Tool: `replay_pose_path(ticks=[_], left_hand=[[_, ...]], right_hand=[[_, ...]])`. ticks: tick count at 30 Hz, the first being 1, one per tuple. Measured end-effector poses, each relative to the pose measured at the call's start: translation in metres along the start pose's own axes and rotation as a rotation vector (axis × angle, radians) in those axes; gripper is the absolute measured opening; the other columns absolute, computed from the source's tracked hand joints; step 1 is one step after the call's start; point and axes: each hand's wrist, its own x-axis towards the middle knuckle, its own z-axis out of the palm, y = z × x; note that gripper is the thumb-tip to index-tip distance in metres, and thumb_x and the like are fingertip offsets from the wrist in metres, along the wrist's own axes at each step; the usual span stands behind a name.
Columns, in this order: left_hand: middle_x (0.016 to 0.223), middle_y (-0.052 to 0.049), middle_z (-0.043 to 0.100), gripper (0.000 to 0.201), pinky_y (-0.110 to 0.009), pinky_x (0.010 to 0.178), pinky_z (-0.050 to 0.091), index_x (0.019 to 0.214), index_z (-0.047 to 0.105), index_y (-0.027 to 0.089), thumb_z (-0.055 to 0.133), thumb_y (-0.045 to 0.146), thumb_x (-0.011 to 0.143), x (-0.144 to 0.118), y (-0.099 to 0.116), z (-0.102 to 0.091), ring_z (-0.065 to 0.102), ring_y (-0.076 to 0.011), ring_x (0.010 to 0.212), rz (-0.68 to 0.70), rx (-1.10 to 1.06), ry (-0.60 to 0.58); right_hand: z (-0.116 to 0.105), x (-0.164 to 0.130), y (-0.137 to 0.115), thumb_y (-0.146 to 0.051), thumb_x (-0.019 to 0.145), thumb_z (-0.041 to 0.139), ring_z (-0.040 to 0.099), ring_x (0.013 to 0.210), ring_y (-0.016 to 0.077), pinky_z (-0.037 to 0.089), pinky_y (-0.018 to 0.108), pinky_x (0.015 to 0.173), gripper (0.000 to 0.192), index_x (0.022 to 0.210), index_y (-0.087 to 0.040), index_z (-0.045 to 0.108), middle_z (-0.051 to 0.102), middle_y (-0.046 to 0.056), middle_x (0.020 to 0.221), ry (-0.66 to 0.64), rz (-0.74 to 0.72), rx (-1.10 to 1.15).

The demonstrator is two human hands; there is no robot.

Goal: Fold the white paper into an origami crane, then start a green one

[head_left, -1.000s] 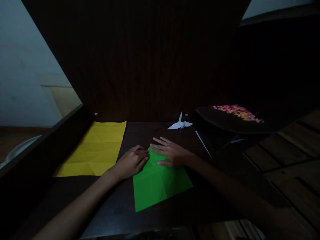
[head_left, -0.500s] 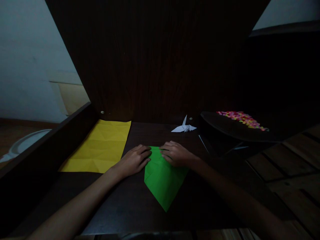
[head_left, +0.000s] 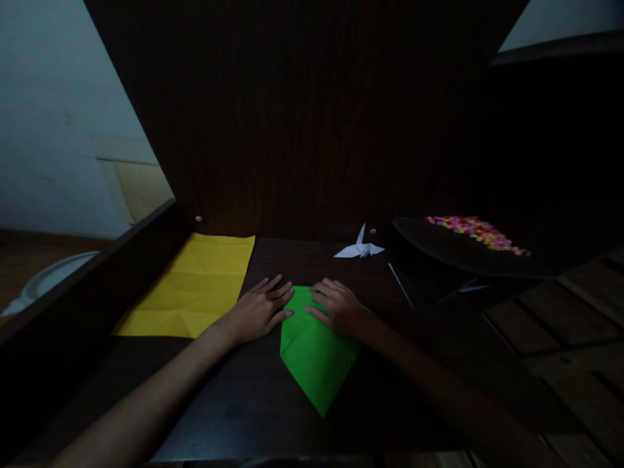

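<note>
A folded sheet of green paper [head_left: 319,370] lies on the dark wooden table, one corner pointing toward me. My left hand [head_left: 263,309] rests flat by its upper left edge with the fingers spread, the fingertips touching the paper. Across the upper right part lies my right hand [head_left: 341,309], its fingers extended over the paper and pressing on it. The paper's right corner is partly hidden under that hand and wrist. Beyond the hands sits a white origami crane [head_left: 359,249].
Left of my hands is a creased yellow sheet [head_left: 195,286], beside the table's raised side board [head_left: 121,250]. A dark upright panel [head_left: 302,130] closes off the back. At right, a dark bag-like object [head_left: 439,250] carries pink and yellow decoration [head_left: 478,233]; a thin white strip [head_left: 400,285] lies near it.
My left fingers have spread apart. My right hand has shifted slightly, its thumb now separated and lying lower on the green paper. The paper stays nearly in place.
</note>
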Motion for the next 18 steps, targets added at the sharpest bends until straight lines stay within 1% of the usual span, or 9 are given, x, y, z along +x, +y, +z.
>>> replay_pose_path(ticks=[3, 7, 9, 11, 14, 18], left_hand=[[0.146, -0.006, 0.047, 0.053, -0.051, 0.112, 0.032, 0.140, 0.048, 0.020, 0.040, 0.051, 0.097, 0.001, -0.001, -0.006, 0.030, -0.0316, 0.142, -0.005, 0.004, -0.041], [0.147, -0.007, 0.044, 0.061, -0.055, 0.112, 0.029, 0.142, 0.046, 0.020, 0.040, 0.058, 0.095, 0.002, -0.003, -0.012, 0.028, -0.0354, 0.142, 0.008, 0.004, -0.114], [0.149, -0.007, 0.042, 0.067, -0.056, 0.112, 0.028, 0.143, 0.044, 0.020, 0.040, 0.063, 0.092, 0.002, -0.005, -0.013, 0.026, -0.0367, 0.142, 0.017, 0.000, -0.132], [0.148, -0.007, 0.043, 0.069, -0.055, 0.112, 0.028, 0.143, 0.045, 0.021, 0.042, 0.066, 0.090, 0.003, -0.006, -0.013, 0.026, -0.0362, 0.142, 0.026, -0.005, -0.128], [0.143, -0.006, 0.050, 0.056, -0.052, 0.112, 0.030, 0.137, 0.053, 0.022, 0.040, 0.057, 0.095, 0.007, -0.007, -0.013, 0.031, -0.0317, 0.141, 0.013, -0.032, -0.086], [0.129, -0.007, 0.063, 0.042, -0.044, 0.108, 0.041, 0.121, 0.066, 0.018, 0.041, 0.042, 0.099, 0.018, -0.009, -0.013, 0.047, -0.0266, 0.133, -0.014, -0.094, -0.042]], right_hand=[[0.002, 0.003, 0.001, -0.036, 0.091, 0.060, 0.055, 0.088, 0.0228, 0.042, 0.035, 0.076, 0.023, 0.086, -0.016, 0.068, 0.066, 0.008, 0.095, -0.022, 0.013, -0.010], [0.004, 0.011, 0.004, -0.035, 0.091, 0.061, 0.052, 0.085, 0.0207, 0.041, 0.033, 0.075, 0.021, 0.082, -0.017, 0.068, 0.063, 0.007, 0.088, -0.054, 0.017, -0.006], [0.006, 0.016, 0.005, -0.035, 0.090, 0.062, 0.052, 0.084, 0.0201, 0.040, 0.032, 0.073, 0.022, 0.080, -0.017, 0.068, 0.062, 0.006, 0.086, -0.067, 0.024, -0.002], [0.007, 0.020, 0.005, -0.036, 0.089, 0.064, 0.052, 0.083, 0.0199, 0.040, 0.032, 0.072, 0.022, 0.079, -0.017, 0.069, 0.061, 0.006, 0.085, -0.083, 0.030, 0.002], [0.007, 0.022, 0.006, -0.037, 0.089, 0.064, 0.052, 0.084, 0.0200, 0.041, 0.032, 0.073, 0.023, 0.078, -0.017, 0.068, 0.060, 0.006, 0.085, -0.103, 0.040, 0.024], [0.006, 0.017, 0.008, -0.040, 0.086, 0.067, 0.052, 0.084, 0.0204, 0.043, 0.032, 0.073, 0.025, 0.078, -0.016, 0.068, 0.061, 0.007, 0.087, -0.098, 0.046, 0.075]])
